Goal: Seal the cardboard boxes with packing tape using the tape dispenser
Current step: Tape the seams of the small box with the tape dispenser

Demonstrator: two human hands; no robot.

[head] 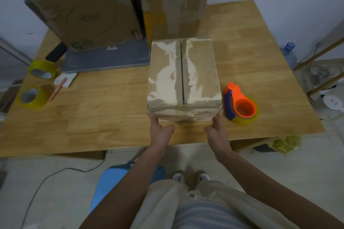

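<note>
Rolls of yellowish packing tape (43, 69) sit at the far left of the wooden surface (111, 109), a second roll (33, 98) just nearer, with a pink pen (58, 89) lying on a scrap of paper beside them. None of these is in use. Behind them a large worn box (83, 9) leans upright on a grey board (108, 57), and a second tall box (176, 2) stands next to it; whether either is taped shut I cannot tell from this angle.

In the middle lies the small cardboard box (183, 78), flaps folded down and meeting along a centre seam (182, 72) that shows as a dark open line. Its top is scarred with pale torn patches, but no fresh strip crosses the seam, so by my reading this box is closed and not yet sealed.

The left hand (161, 132) touches the near left corner of the box with fingers extended and thumb spread, gripping nothing. The right hand (216, 132) does likewise at the near right corner, fingers straight against the front face. Both seem to be squaring or steadying the box.

Just right of the box, untouched, rests the orange and blue tape dispenser (240, 104), loaded with a roll. Taping looks wholly ahead: dispenser to be picked up, seam to be covered.
</note>
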